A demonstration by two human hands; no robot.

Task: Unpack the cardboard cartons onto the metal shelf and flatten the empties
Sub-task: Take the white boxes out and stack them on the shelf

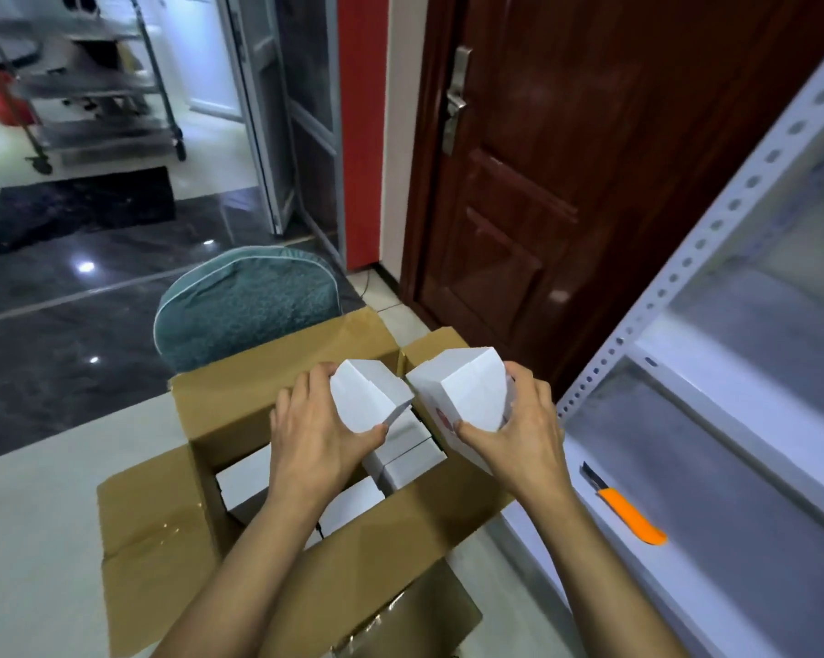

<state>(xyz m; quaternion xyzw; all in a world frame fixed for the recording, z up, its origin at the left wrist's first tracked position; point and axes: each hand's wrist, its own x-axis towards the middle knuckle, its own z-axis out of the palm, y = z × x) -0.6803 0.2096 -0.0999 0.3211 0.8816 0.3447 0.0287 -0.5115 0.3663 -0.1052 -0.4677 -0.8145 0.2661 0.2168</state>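
Nearest, two bare forearms coming up from the bottom edge, over an open cardboard carton (220,406) on the pale floor, all flaps folded outward, the near flap lying under the arms. Left hand (315,434) curled round a small white box (367,396), thumb pressed on the near lower edge, fingers over the far upper side; box lifted above the opening and tilted. Right hand (519,434) gripping a second white box (467,391) in the same manner, thumb in front, fingers wrapped behind the right side; a small red mark on the lower left face. Both boxes side by side over the far half of the carton, with only a narrow gap between. Below, inside the carton, more white boxes (410,463) packed closely, with darker gaps toward the left part. Just right of the carton, the white metal shelf (685,320) with perforated uprights; on the low board a utility knife (630,515) with orange handle, blade end pointing away, well apart from the hands. Behind the carton, a teal cushion (248,306) standing on edge, just beside the far flap. Farther, a dark brown door (590,159) with a metal handle (455,102), and a red wall strip (360,135) to the left of it. Farthest left, dark glossy floor, a black mat (82,206), and a steel trolley (101,87) on wheels, blurred.
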